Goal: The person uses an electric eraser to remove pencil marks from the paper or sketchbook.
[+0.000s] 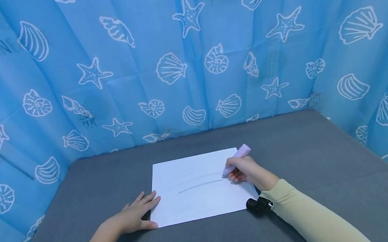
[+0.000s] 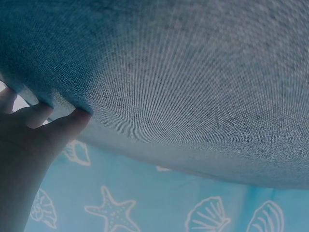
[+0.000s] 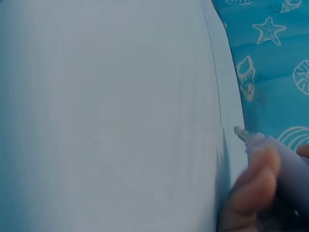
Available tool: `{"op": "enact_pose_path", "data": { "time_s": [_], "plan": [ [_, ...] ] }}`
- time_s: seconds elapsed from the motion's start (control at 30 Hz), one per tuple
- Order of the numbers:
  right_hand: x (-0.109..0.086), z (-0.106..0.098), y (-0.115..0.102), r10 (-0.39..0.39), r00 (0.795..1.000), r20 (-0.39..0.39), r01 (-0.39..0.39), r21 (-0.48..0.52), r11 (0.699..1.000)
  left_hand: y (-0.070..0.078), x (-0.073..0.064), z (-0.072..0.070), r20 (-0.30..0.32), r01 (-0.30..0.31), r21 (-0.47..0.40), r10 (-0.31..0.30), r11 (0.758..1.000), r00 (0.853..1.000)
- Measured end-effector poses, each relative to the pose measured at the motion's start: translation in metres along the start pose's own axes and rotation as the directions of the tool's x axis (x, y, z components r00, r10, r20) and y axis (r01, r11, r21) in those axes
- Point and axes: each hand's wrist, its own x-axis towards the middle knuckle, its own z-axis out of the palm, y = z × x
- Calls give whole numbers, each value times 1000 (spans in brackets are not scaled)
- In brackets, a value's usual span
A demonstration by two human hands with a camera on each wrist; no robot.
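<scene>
A white sheet of paper (image 1: 199, 204) lies on the grey cloth, with a thin, slightly curved dark line (image 1: 200, 185) across its middle. My right hand (image 1: 245, 170) grips a thick lilac pen-shaped tool (image 1: 242, 151) over the paper's right part. Its narrow greyish tip (image 3: 240, 131) is close to the line's right end in the head view. Fingers spread, my left hand (image 1: 133, 217) rests at the sheet's left edge, its fingertips over the paper. The left wrist view shows several fingers of this left hand (image 2: 34, 135) against the grey cloth.
Grey cloth (image 1: 112, 179) covers the table all round the sheet. A blue curtain (image 1: 159, 88) with white shells and starfish hangs behind and at both sides. A small black device (image 1: 258, 205) sits at my right wrist, overlapping the paper's lower right corner in the head view.
</scene>
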Motion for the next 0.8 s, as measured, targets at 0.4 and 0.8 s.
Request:
{"op": "enact_pose_path", "data": {
  "time_s": [0.4,0.8],
  "plan": [
    [0,4,1,-33,998,-50,31,-50,998,0,1,1,-1,-11,-10,11,1000,1000],
    [-3,7,0,-38,998,-50,33,-91,995,-2,0,3,-18,-11,-2,11,1000,1000]
  ]
}}
